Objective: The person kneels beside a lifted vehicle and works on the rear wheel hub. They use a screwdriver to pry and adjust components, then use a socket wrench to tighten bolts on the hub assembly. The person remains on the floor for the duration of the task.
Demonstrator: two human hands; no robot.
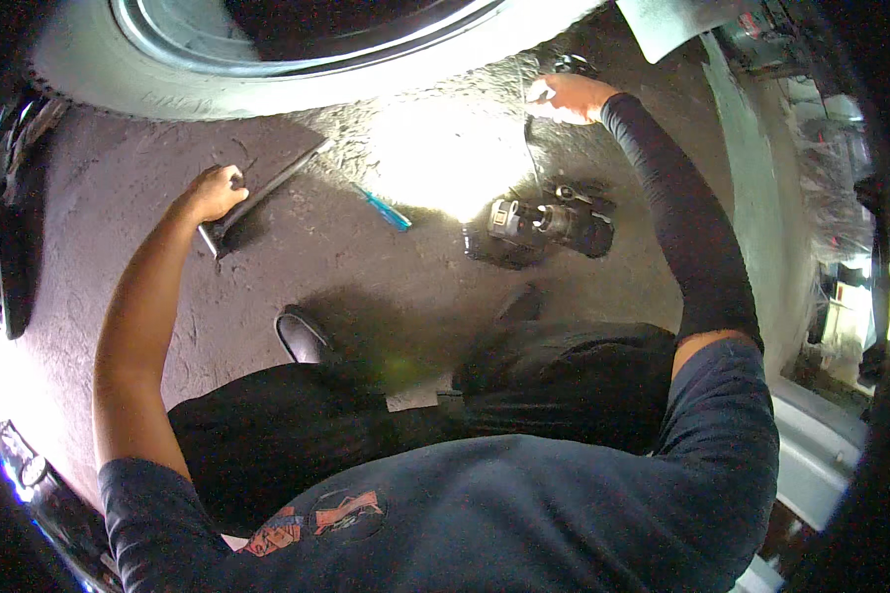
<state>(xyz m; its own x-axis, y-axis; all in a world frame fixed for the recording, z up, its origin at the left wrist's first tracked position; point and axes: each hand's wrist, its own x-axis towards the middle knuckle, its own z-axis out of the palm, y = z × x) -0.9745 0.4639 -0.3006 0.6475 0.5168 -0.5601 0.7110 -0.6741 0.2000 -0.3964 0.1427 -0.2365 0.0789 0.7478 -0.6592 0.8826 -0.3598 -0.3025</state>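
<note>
My left hand (pixel 218 194) is closed at a long metal bar tool (pixel 285 180) with a short crosswise end. The bar slants across the floor, its far end pointing right. At the far right, my right hand (pixel 572 97) has its fingers drawn together; glare hides what is in them. A thin cord (pixel 533 148) runs down beside those fingers. Between my hands lies a screwdriver (pixel 384 208) with a translucent blue handle. Right of it sits a dark mechanical assembly (pixel 539 232) with metal parts.
A large tyre (pixel 297 94) and its rim span the far edge. Strong light whites out the floor before it. A small dark object (pixel 576 65) lies beyond my right hand. My shoe (pixel 304 336) and bent legs are near. Plastic-wrapped items (pixel 831 188) stand along the right.
</note>
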